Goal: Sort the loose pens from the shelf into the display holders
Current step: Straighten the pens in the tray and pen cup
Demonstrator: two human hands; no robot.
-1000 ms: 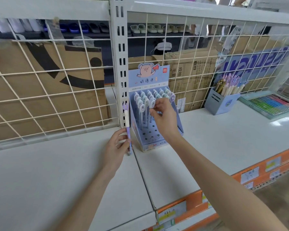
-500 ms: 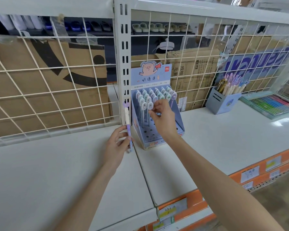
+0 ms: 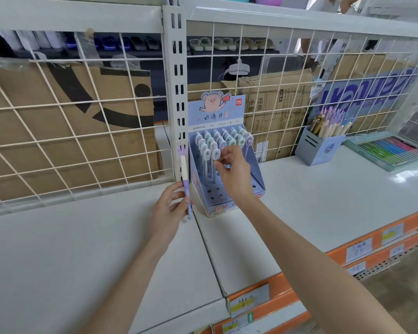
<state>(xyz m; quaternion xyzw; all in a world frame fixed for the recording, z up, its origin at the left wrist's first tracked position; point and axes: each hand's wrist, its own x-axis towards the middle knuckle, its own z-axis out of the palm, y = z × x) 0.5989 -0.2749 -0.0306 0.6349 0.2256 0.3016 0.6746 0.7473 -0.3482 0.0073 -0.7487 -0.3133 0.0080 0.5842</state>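
A blue cardboard display holder [image 3: 256,165] with a pig picture stands on the white shelf [image 3: 323,196], against the upright post. Several pens with round white tops [image 3: 210,150] fill its back rows; the front holes are bare. My right hand [image 3: 232,172] reaches into the holder and its fingertips pinch a round-topped pen in the front filled row. My left hand [image 3: 171,208] grips a purple and cream pen [image 3: 185,174] upright, just left of the holder.
A blue pen cup [image 3: 316,150] holding several pens stands at the back right. Beside it lies a flat tray of coloured pens [image 3: 393,150]. A wire grid [image 3: 82,141] backs the shelf, with cardboard boxes behind. Orange price rails [image 3: 362,247] edge the front.
The view has shifted slightly. My right hand stays at the pens in the holder, fingers moved a little. My left hand still holds the purple pen upright.
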